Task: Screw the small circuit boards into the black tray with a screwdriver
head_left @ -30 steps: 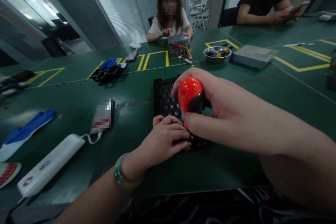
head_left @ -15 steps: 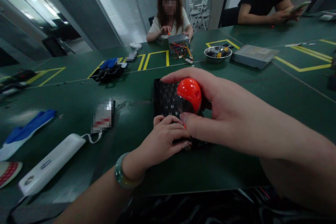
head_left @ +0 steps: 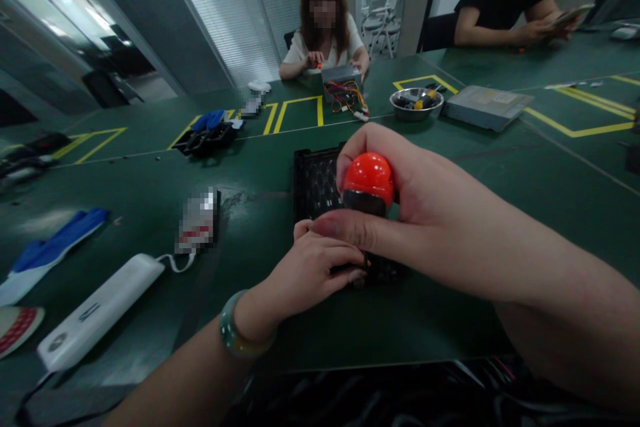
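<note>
A round red-and-black handle point(head_left: 371, 177) stands over a black patterned tray-like piece point(head_left: 320, 183) on the green table. My right hand point(head_left: 400, 203) is wrapped round the handle, with the index finger curled behind it and the thumb stretched across the front. Under that thumb, my left hand point(head_left: 320, 267) rests on the near left part of the black piece, its fingers bent and close together. The tips of its fingers and whatever lies beneath them are hidden.
A white power bank point(head_left: 103, 310) with a cable and a phone point(head_left: 199, 220) lie at left, near a blue-and-white cloth point(head_left: 53, 250). Beyond are a black organiser point(head_left: 207, 137), a metal bowl point(head_left: 417, 105), a grey metal case point(head_left: 487, 107) and two people across the table.
My right index finger has curled in and the thumb has moved left over my left fingers. The handle has turned and shifted slightly right. My left hand has hardly moved.
</note>
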A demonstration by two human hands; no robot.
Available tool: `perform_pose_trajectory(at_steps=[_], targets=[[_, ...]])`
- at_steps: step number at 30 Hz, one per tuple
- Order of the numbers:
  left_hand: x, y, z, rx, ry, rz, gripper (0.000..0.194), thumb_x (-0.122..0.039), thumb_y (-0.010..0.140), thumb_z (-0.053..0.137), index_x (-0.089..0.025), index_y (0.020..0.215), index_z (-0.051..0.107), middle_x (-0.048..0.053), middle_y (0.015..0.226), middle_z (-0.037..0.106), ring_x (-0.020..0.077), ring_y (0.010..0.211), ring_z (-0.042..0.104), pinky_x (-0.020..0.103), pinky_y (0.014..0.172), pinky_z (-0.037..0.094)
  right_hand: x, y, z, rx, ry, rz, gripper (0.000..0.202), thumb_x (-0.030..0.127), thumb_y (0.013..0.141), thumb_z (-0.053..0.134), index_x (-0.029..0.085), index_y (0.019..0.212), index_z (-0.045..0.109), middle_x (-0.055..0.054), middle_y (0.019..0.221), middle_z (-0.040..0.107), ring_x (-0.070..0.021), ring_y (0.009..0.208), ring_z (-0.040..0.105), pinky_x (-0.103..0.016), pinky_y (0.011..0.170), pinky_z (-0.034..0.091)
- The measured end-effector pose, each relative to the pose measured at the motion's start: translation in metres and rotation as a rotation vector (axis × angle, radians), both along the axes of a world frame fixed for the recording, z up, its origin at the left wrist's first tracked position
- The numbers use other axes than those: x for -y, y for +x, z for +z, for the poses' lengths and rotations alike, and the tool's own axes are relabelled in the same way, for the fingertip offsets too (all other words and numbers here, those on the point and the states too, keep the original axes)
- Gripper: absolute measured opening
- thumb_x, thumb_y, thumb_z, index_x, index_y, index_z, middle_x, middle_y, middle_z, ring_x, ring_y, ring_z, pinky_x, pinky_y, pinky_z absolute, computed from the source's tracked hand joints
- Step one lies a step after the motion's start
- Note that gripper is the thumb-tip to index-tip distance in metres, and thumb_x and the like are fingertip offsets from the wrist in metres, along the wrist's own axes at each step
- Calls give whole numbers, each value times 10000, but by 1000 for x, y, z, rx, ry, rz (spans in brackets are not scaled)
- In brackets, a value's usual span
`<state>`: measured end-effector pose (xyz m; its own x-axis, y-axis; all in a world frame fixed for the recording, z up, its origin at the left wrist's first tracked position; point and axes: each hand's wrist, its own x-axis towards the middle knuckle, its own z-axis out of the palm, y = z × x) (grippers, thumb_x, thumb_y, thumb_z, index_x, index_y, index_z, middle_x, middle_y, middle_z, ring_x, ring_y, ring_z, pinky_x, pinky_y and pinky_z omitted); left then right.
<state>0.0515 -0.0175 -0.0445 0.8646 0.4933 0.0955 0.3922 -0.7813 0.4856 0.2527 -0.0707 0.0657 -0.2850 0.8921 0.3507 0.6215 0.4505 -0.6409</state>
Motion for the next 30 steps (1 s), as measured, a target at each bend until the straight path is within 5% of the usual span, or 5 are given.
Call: perform_pose_trajectory(at_steps=[6, 17, 25, 30], targets=[[-1, 2, 2, -10, 3, -4, 189, -358, 962, 614, -290, 1073, 751, 3, 1134, 753, 250, 1108, 623, 466, 1031, 381, 1, 0, -4, -22, 45, -103, 428, 469, 882, 686, 228, 1123, 426, -6, 976, 571, -160, 817, 582, -279, 644, 463], [-1, 2, -3, 106, 40, 20, 141, -335, 927, 656, -283, 1001, 764, 21, 1019, 749, 254, 1134, 581, 488, 1053, 359, 6, -1, 8, 55, 50, -6, 186, 275, 871, 606, 211, 1042, 568, 5, 903, 606, -149, 778, 571, -289, 670, 457], [0, 1, 1, 17, -1, 19, 188, -350, 958, 617, -272, 1067, 747, 34, 1168, 738, 248, 1124, 626, 488, 1041, 377, 3, -3, -1, -71, 49, -77, 466, 568, 890, 646, 227, 1112, 419, -5, 952, 555, -166, 825, 601, -264, 620, 464], [0, 1, 1, 8, -5, 26, 187, -359, 952, 629, -284, 1083, 739, 29, 1257, 698, 257, 1217, 579, 476, 1061, 375, 2, -2, 3, -28, 84, -58, 343, 506, 933, 617, 225, 1057, 465, -2, 966, 592, -147, 798, 577, -274, 650, 455]])
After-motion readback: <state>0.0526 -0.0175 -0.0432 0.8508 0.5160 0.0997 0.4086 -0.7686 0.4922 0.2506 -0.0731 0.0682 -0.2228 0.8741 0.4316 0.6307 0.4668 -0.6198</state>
